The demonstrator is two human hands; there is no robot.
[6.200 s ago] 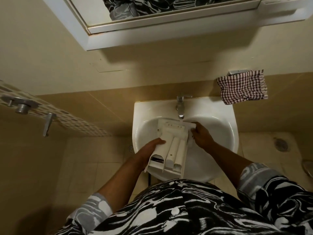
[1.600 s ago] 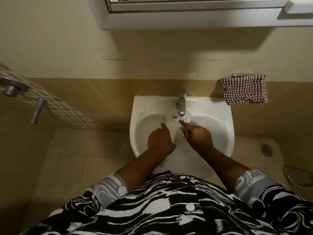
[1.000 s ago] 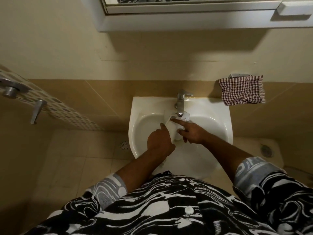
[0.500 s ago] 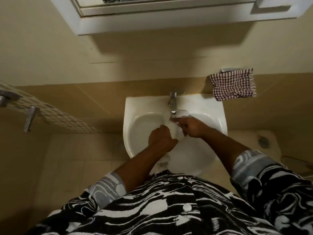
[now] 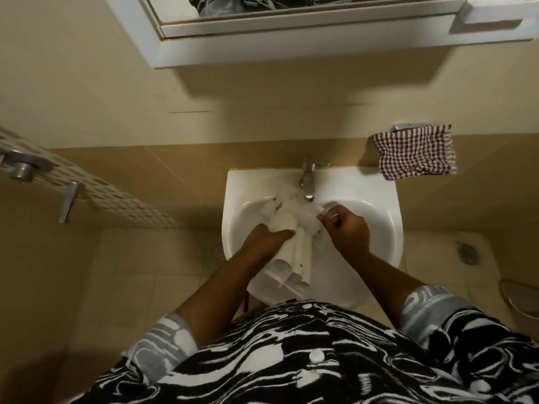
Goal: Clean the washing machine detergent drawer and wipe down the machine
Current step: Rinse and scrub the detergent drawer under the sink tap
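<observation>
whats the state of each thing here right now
detergent drawer: tilted in the sink, far end under the tap
tap: apparently running, water splashing
left hand: grips the drawer's side
right hand: fingers curled at drawer's far end, grip unclear
checked cloth: hanging on the wall

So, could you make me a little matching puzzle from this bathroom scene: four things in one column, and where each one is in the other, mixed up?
Things:
1. detergent drawer
2. checked cloth
3. tap
4. white cabinet

Places:
A. hanging on the wall, right of the sink
B. on the wall above the sink
C. in the basin, gripped by the left hand
D. on the sink's back rim

Pairs: 1-C, 2-A, 3-D, 4-B.
</observation>
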